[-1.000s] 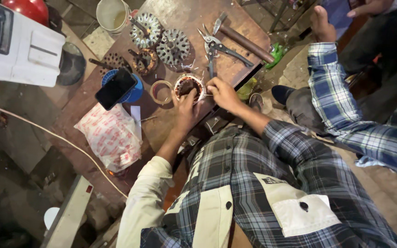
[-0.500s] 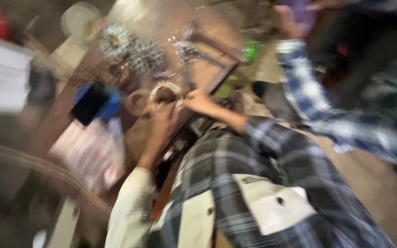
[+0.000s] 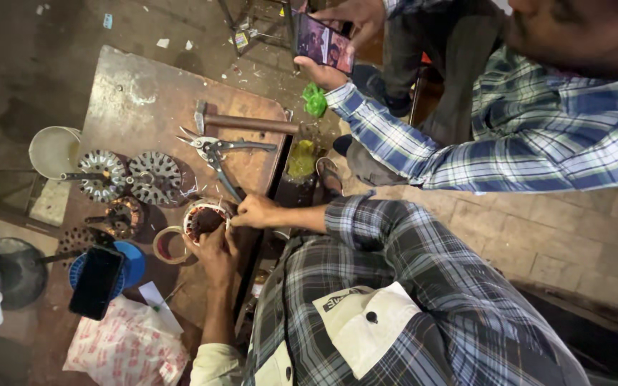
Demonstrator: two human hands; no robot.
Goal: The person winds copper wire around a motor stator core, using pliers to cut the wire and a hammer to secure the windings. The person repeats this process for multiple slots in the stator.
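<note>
Currently left hand (image 3: 217, 246) cups round copper-wound stator (image 3: 204, 219) from below, right hand (image 3: 253, 211) pinching its rim, both closed on it near workbench (image 3: 151, 93) front edge beside tape roll (image 3: 168, 244).

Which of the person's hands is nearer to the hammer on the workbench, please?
The right hand, at the wound ring's far edge, nearer the hammer. The left hand holds the ring's near side.

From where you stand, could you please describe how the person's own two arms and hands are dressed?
Both hands are bare: no gloves, rings or watch show. The left hand comes out of a plain cream sleeve pushed well up the forearm. The right hand comes out of a dark grey and white checked sleeve with a folded cuff, pushed up the forearm.
</note>
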